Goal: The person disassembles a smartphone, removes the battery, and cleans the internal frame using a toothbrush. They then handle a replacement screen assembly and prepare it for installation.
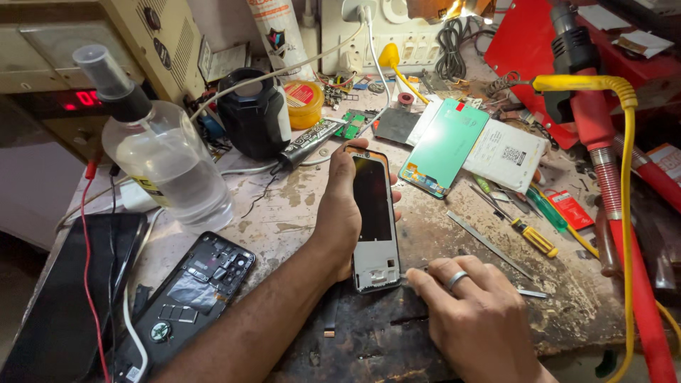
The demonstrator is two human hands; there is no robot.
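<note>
1. Left hand (339,213) wrapped around phone frame (374,220), held upright on the table (284,206).
2. Right hand (472,312) pinching thin metal tool (528,292) at frame's bottom corner.
3. Opened phone (188,294) lying well left.

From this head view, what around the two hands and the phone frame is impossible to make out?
- Tool tip at the phone frame: hidden under the right hand fingers, head view.
- Left hand palm and its grip: hidden behind the frame.
- Red digits on the beige power supply: partly blocked by the spray bottle.
- Opened phone, lower end: cut by the bottom edge.
- Small parts near the green circuit board: too small.
</note>
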